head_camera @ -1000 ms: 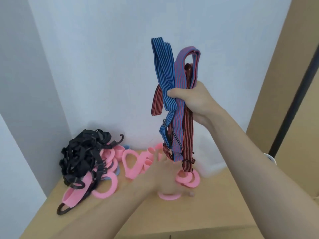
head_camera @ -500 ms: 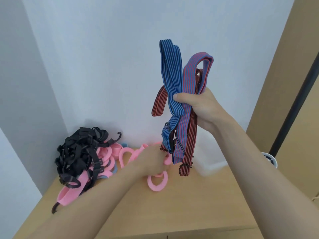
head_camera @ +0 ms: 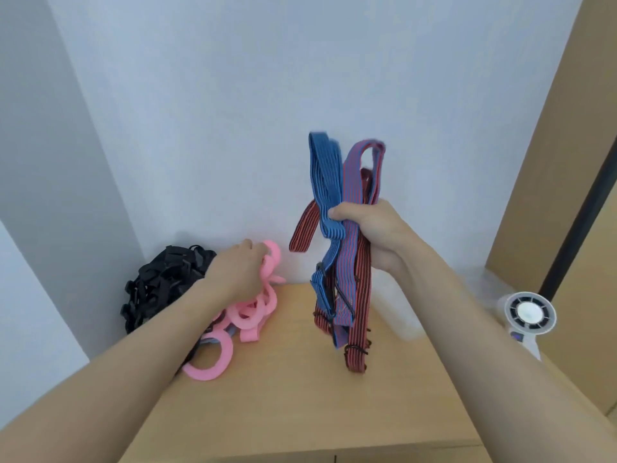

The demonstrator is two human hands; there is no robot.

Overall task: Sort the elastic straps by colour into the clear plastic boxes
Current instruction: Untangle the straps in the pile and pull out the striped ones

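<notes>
Right hand [head_camera: 370, 235]: fist closed round the striped straps [head_camera: 329, 182], held upright, their lower ends just over the tabletop [head_camera: 300, 412].
Striped straps: flat ribbed elastic in three colourings, blue, purple-red and dark red.
Left hand [head_camera: 238, 274]: fingers curled into the pink loops [head_camera: 213, 362], fingertips hidden.
Pink loops: soft matt rings, heaped and overlapping; number unclear.
Black straps [head_camera: 157, 289]: one tangled pile in the wall corner, touching the pink loops.
Fan [head_camera: 529, 314]: one, white, round, far right.

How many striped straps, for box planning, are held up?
3: blue strap left, purple strap right, dark red strap behind, all gripped by the right hand; more may be hidden.
</notes>
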